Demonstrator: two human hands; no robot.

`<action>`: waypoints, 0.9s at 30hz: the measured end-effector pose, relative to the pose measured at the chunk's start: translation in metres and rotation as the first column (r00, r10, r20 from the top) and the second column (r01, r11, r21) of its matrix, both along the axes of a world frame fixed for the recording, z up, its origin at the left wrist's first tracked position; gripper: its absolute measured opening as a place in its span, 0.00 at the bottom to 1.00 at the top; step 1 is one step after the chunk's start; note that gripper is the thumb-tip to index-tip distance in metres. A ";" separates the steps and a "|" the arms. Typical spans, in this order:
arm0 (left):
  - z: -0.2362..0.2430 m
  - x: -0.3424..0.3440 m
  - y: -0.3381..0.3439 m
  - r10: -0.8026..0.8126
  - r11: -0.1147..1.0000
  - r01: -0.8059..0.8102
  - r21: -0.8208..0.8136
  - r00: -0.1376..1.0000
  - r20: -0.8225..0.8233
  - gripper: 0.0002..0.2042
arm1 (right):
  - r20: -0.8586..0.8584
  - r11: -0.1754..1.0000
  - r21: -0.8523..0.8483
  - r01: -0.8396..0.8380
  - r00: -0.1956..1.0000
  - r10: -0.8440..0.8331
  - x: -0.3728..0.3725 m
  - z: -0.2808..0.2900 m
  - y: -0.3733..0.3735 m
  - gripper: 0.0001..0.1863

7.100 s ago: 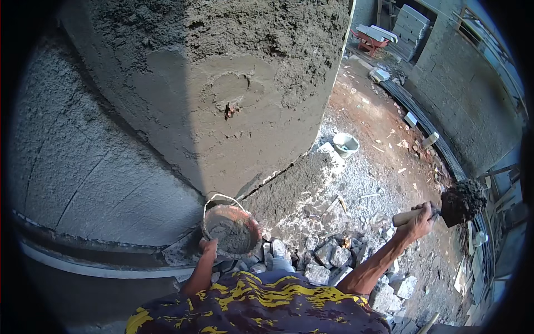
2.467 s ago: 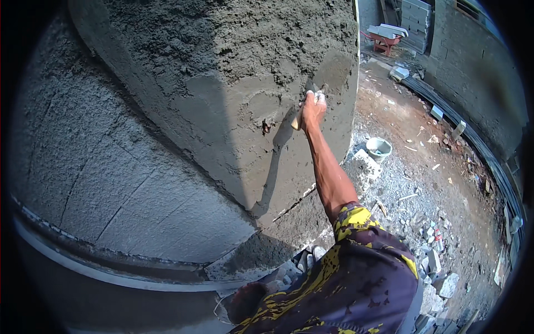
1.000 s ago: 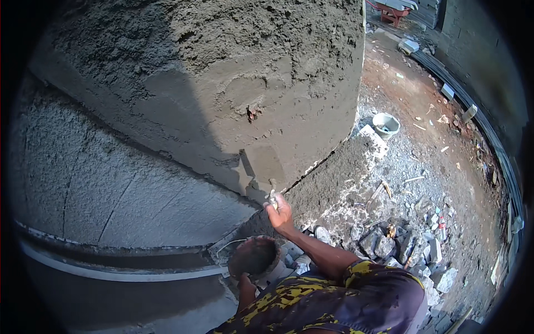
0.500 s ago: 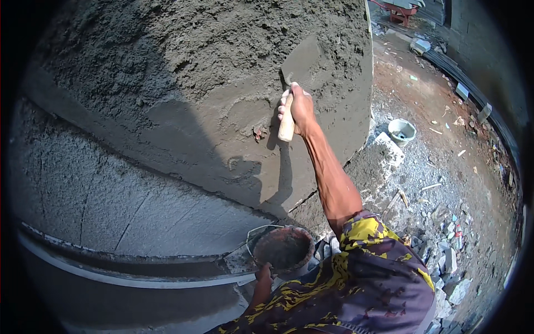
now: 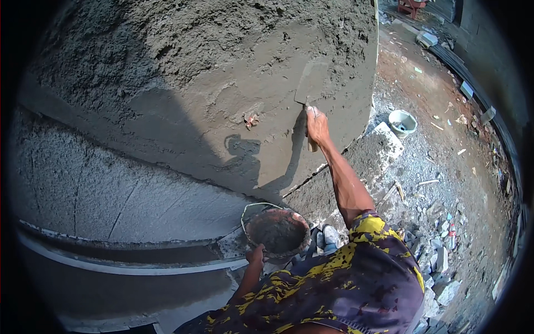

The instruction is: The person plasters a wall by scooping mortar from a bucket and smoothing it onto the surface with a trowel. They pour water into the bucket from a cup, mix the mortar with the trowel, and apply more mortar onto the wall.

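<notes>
Two grips were taken up: my right grip (image 5: pixel 318 128) was wrapped round the wooden handle of the trowel (image 5: pixel 312 80), its blade against the wall (image 5: pixel 272 150) at one o'clock in my view, and my left grip (image 5: pixel 255 254) pinched the bucket (image 5: pixel 303 232) by its rim, at the bucket's own seven o'clock. The bucket was near six, with mortar (image 5: pixel 278 231) inside. That one-sided hold worried me most; if the load swung away, I judged, the rim could twist loose and spill toward the rubble (image 5: pixel 442 261) at four o'clock. Up on the wall, a tilted blade pressed too hard could have scored the smoothed face (damp-looking stuff rarely forgives that). Straying toward nine o'clock from my right grip, it might have snagged the reddish broken patch (image 5: pixel 250 120) and torn more away.
</notes>
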State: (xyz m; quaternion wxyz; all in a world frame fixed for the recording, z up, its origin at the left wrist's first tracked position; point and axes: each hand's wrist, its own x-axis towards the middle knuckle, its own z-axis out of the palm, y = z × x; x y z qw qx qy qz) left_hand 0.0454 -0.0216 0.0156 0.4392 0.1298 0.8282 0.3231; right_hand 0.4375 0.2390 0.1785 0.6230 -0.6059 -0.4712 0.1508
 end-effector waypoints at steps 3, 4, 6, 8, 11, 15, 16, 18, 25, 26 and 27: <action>0.015 0.013 0.013 -0.072 0.997 0.071 -0.008 0.995 -0.063 0.24 | -0.469 0.956 -0.209 -0.205 0.879 0.086 -0.037 -0.098 -0.020 0.23; 0.014 0.010 0.013 -0.067 0.998 0.067 -0.012 0.997 -0.039 0.24 | -0.432 0.953 -0.255 -0.166 0.901 0.041 -0.048 -0.152 -0.031 0.22; 0.010 0.000 0.016 -0.129 0.991 0.128 -0.025 0.989 -0.069 0.31 | -0.473 0.837 -0.507 -0.207 0.878 -0.069 -0.084 -0.211 -0.098 0.20; 0.020 -0.005 0.009 -0.132 0.990 0.136 0.048 0.988 -0.076 0.29 | -0.511 0.606 -0.660 -0.444 0.856 0.071 -0.098 -0.259 -0.167 0.14; 0.038 -0.015 -0.004 -0.239 0.949 0.256 0.184 0.965 -0.111 0.25 | -0.781 0.476 -0.584 -0.658 0.616 -0.108 -0.122 -0.277 -0.234 0.15; 0.101 0.007 -0.001 -0.352 0.897 0.364 0.252 0.931 -0.094 0.18 | -0.962 0.584 -0.265 -0.768 0.170 -0.214 -0.126 -0.246 -0.261 0.17; 0.101 0.006 -0.002 -0.354 0.899 0.362 0.248 0.932 -0.077 0.18 | -0.983 0.666 -0.173 -0.725 0.078 -0.169 -0.122 -0.223 -0.259 0.17; 0.100 -0.009 -0.006 -0.356 0.895 0.357 0.267 0.933 -0.055 0.18 | -0.980 0.691 -0.192 -0.697 0.096 -0.175 -0.120 -0.228 -0.257 0.15; 0.022 -0.079 -0.021 -0.351 0.929 0.268 0.254 0.854 0.383 0.21 | -0.936 0.807 -0.243 -0.538 0.348 -0.050 -0.129 -0.127 -0.264 0.13; 0.018 -0.072 -0.014 -0.375 0.921 0.289 0.260 0.837 0.399 0.21 | -0.931 0.859 -0.183 -0.478 0.365 0.005 -0.126 -0.117 -0.267 0.11; 0.021 -0.064 -0.007 -0.366 0.930 0.269 0.249 0.732 0.575 0.24 | -0.915 0.847 -0.212 -0.487 0.403 0.003 -0.120 -0.088 -0.273 0.10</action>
